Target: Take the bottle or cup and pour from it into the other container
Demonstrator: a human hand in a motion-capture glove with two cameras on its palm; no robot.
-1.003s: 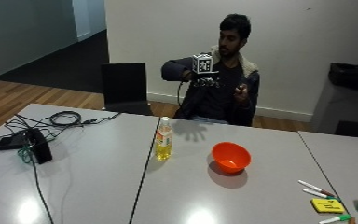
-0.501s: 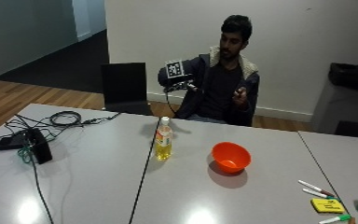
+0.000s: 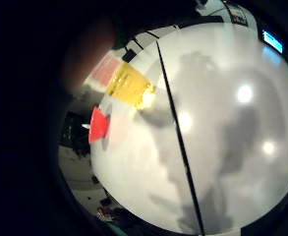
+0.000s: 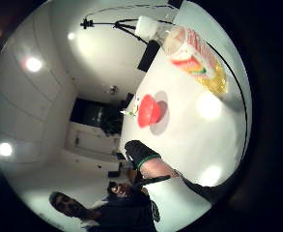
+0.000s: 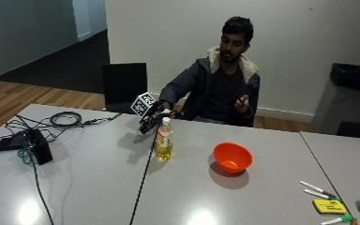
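bottle upright on table | orange bowl nearby, apart

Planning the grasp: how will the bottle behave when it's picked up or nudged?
The bottle is tall and narrow, so a high nudge would likely tip it. Yellow liquid fills much of it, so it is probably fairly heavy. It looks like clear plastic, perhaps slightly squeezable and smooth.

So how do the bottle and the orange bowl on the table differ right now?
The bottle is tall, narrow and clear, with yellow liquid inside and a white cap on; the orange bowl is low, wide, opaque and open at the top. The bottle stands by the seam between the tables, close to the gloved right hand; the bowl sits farther from it. Both stand upright on the grey table, untouched.
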